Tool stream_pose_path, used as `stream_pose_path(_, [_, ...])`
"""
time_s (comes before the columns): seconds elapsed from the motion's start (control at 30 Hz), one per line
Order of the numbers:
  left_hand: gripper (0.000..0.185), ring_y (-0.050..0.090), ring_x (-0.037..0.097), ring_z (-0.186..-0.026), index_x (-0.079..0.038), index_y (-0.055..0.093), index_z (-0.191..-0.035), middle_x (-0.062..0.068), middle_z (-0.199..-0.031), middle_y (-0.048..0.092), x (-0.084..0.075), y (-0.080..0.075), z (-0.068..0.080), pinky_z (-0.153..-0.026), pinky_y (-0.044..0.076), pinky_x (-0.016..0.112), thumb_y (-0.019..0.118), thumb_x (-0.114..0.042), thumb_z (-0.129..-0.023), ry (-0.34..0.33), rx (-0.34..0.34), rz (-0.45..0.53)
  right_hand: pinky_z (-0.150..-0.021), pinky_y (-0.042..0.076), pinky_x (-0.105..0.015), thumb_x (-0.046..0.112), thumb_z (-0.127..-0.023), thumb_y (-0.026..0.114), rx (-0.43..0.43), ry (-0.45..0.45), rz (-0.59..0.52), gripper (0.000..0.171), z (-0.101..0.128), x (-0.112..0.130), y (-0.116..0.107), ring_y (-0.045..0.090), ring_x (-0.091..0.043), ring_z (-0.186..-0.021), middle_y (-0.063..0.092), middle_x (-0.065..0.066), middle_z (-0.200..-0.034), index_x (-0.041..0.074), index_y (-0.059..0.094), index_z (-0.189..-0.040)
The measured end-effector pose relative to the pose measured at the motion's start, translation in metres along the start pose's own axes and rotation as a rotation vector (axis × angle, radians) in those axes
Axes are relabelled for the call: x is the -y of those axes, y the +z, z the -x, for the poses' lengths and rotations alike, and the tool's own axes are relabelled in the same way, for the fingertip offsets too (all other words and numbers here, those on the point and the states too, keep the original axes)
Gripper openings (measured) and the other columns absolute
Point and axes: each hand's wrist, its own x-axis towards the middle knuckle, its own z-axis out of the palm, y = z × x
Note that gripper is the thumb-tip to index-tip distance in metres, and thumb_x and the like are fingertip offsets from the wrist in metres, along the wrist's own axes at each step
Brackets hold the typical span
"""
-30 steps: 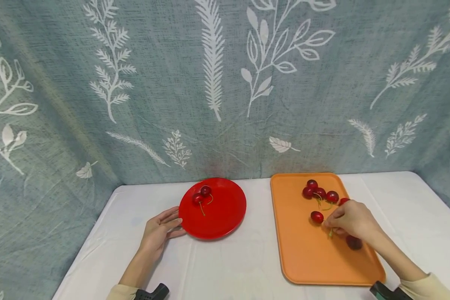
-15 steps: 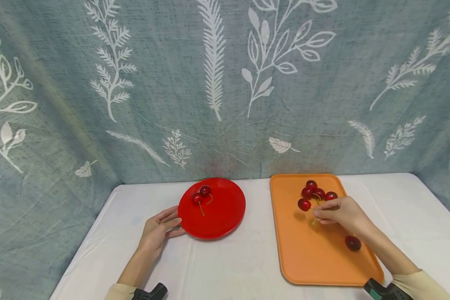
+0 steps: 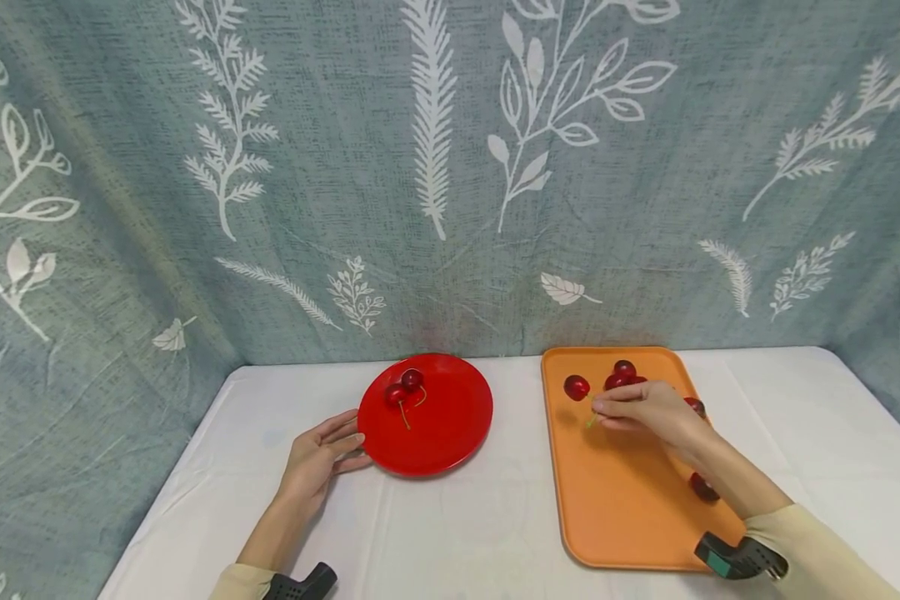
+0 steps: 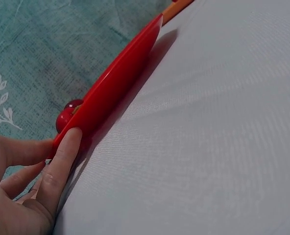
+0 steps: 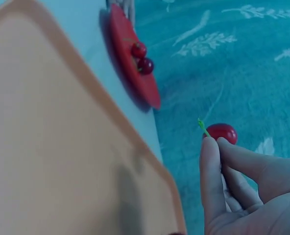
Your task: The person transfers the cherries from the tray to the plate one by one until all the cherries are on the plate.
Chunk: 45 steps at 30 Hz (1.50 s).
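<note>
Right hand (image 3: 648,408) lifted cherry (image 3: 576,387) twd plate (image 3: 450,442).

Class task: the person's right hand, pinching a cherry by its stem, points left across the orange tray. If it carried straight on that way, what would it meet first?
Probably the round red plate. The right hand, holding the dark red cherry above the flat orange plastic tray, has only white tablecloth between it and the plate. Height is unclear, so it might pass above.
</note>
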Motion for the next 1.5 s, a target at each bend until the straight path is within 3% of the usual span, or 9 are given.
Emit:
stream_pose_path(0.33, [0.049, 0.071, 0.020, -0.096, 0.000, 0.045, -0.142, 0.025, -0.140, 0.050, 0.000, 0.001, 0.000, -0.078, 0.059, 0.032, 0.057, -0.001, -0.095, -0.012, -0.011, 0.002, -0.088, 0.056, -0.035, 0.005, -0.092, 0.066, 0.063, -0.023, -0.089, 0.046, -0.013, 0.018, 0.020, 0.072, -0.012, -0.087, 0.071, -0.015, -0.108, -0.019, 0.052, -0.128])
stream_pose_path(0.63, [0.050, 0.070, 0.018, -0.097, -0.001, 0.043, -0.144, 0.024, -0.142, 0.048, 0.000, 0.003, 0.001, -0.079, 0.059, 0.032, 0.056, -0.002, -0.096, -0.022, -0.007, 0.012, -0.089, 0.055, -0.039, 0.006, -0.091, 0.068, 0.038, -0.064, -0.050, 0.040, -0.037, 0.029, 0.048, 0.071, -0.010, -0.081, 0.073, -0.007, -0.095, -0.017, 0.058, -0.122])
stream_pose_path(0.87, [0.049, 0.070, 0.018, -0.097, -0.001, 0.044, -0.143, 0.024, -0.141, 0.049, 0.000, 0.002, 0.001, -0.079, 0.059, 0.032, 0.057, -0.002, -0.095, -0.024, -0.016, 0.003, -0.082, 0.058, -0.035, 0.004, -0.090, 0.069, 0.036, -0.112, 0.001, 0.030, -0.059, 0.027, 0.079, 0.071, -0.011, -0.074, 0.073, -0.019, -0.096, -0.017, 0.065, -0.112])
stream_pose_path(1.13, [0.049, 0.071, 0.021, -0.095, 0.003, 0.044, -0.142, 0.026, -0.138, 0.051, 0.002, 0.002, 0.003, -0.078, 0.060, 0.034, 0.056, 0.001, -0.094, -0.019, -0.020, 0.014, -0.078, 0.059, -0.038, 0.000, -0.088, 0.070, -0.010, -0.140, 0.007, 0.023, -0.079, 0.018, 0.110, 0.072, -0.015, -0.069, 0.073, -0.014, -0.083, -0.016, 0.068, -0.104])
stream_pose_path(1.37, [0.047, 0.070, 0.018, -0.089, 0.002, 0.047, -0.141, 0.025, -0.136, 0.053, 0.003, 0.001, 0.001, -0.077, 0.060, 0.034, 0.055, 0.003, -0.094, 0.006, -0.019, -0.006, -0.068, 0.060, -0.025, -0.005, -0.089, 0.065, 0.054, -0.124, -0.054, 0.022, -0.098, 0.017, 0.130, 0.068, -0.008, -0.064, 0.073, -0.020, -0.087, -0.020, 0.065, -0.106])
stream_pose_path(1.5, [0.047, 0.070, 0.017, -0.088, 0.003, 0.046, -0.141, 0.026, -0.136, 0.053, 0.001, 0.001, 0.002, -0.077, 0.060, 0.034, 0.055, 0.002, -0.095, 0.008, -0.015, -0.004, -0.067, 0.060, -0.024, -0.007, -0.089, 0.064, 0.034, -0.102, -0.069, 0.022, -0.103, 0.020, 0.143, 0.069, -0.009, -0.065, 0.071, -0.027, -0.095, -0.021, 0.064, -0.107])
